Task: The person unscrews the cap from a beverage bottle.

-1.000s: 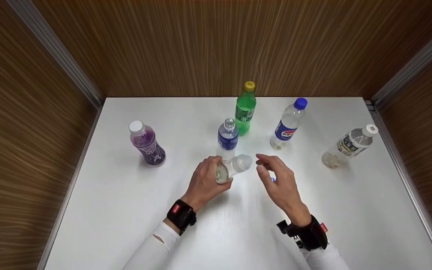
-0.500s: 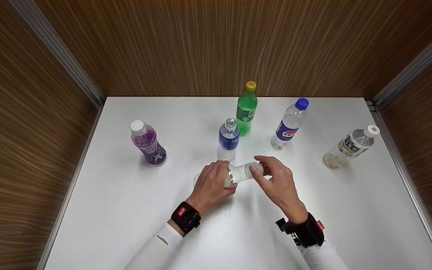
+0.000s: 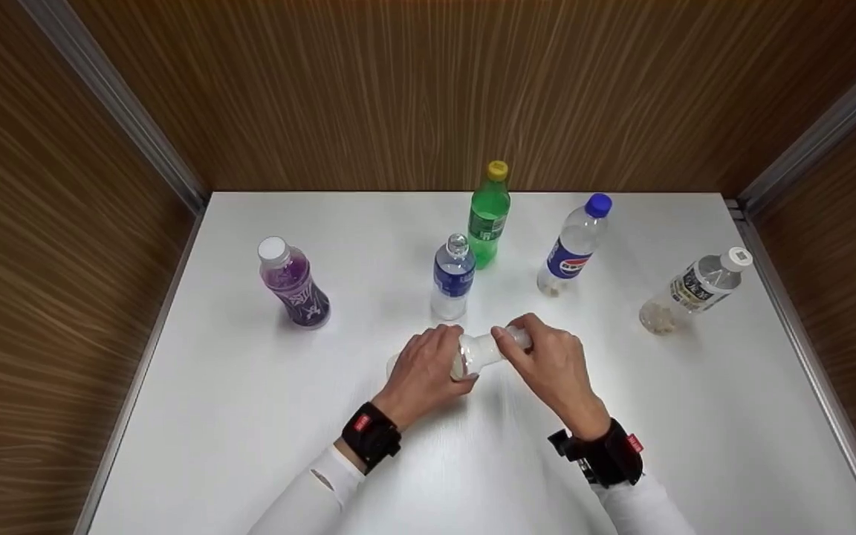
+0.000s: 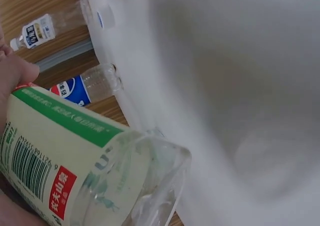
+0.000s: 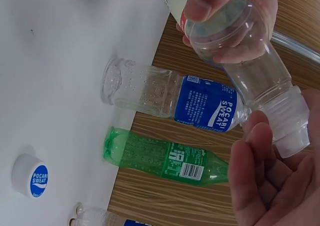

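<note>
My left hand (image 3: 428, 368) grips a clear plastic bottle (image 4: 65, 146) round its cream and green label. The bottle lies tilted over on its side above the table, its neck towards the right. At that end, the thumb and fingers of my right hand (image 3: 550, 364) pinch the frosted, translucent cap (image 5: 287, 118). Just behind the hands stands an uncapped Pocari Sweat bottle (image 3: 452, 282) with a blue label. A white Pocari Sweat cap (image 5: 30, 176) sits on the table in the right wrist view; my right hand hides it in the head view.
A green bottle (image 3: 487, 215) with a yellow cap stands at the back, and a Pepsi bottle (image 3: 573, 249) to its right. Farther right is a white-capped clear bottle (image 3: 694, 290); a purple bottle (image 3: 294, 286) stands left. Wood-grain panels (image 3: 428, 89) wall the white table (image 3: 212, 416).
My right hand has come in to the bottle's cap and now pinches it. The left hand has brought the bottle slightly right and nearer, turning it flatter.
</note>
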Available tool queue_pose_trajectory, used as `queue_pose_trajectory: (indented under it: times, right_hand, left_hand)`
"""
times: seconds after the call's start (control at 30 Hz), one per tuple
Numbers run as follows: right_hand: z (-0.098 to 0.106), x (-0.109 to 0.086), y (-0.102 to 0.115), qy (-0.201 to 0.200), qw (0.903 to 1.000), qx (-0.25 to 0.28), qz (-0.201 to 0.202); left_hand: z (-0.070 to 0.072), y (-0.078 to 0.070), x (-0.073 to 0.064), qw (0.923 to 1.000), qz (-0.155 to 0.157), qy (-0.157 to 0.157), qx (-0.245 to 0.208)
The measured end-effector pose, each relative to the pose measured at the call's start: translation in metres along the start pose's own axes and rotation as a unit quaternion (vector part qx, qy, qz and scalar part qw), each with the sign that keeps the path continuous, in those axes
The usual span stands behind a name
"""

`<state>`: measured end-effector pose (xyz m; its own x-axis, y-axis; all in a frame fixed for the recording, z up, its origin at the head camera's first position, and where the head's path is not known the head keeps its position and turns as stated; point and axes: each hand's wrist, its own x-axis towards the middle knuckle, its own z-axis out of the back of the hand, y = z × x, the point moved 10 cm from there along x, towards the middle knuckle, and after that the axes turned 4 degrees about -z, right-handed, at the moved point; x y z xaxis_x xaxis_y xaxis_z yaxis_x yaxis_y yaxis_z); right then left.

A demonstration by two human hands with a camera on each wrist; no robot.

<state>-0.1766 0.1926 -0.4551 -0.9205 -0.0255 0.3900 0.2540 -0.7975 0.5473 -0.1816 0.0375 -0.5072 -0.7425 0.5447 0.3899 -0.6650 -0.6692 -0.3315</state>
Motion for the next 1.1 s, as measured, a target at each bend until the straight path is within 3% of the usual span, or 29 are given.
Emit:
queue_pose_trajectory:
  times: [0.17, 0.37, 0.67, 0.87, 1.1]
  right_hand:
    - [-0.002, -0.002, 0.001, 0.017, 0.9997, 0.016, -0.001]
    - [0.008, -0.003, 0.006, -0.003, 0.9981, 0.059, 0.018]
    - [0.025, -0.007, 0.007, -0.027, 0.9931, 0.108, 0.037]
    - [0.028, -0.011, 0.008, -0.025, 0.9922, 0.108, 0.058]
    - [0.030, -0.013, 0.009, -0.035, 0.9916, 0.096, 0.080]
  left_hand:
    - [-0.004, 0.000, 0.000, 0.9977, 0.007, 0.027, -0.061]
    - [-0.001, -0.005, 0.004, 0.9921, 0.019, 0.041, -0.117]
    - [0.005, -0.023, 0.010, 0.9909, -0.007, 0.023, -0.132]
    - [0.003, -0.027, 0.007, 0.9884, -0.013, 0.033, -0.148]
    - [-0.004, -0.025, 0.004, 0.9793, 0.001, 0.059, -0.194]
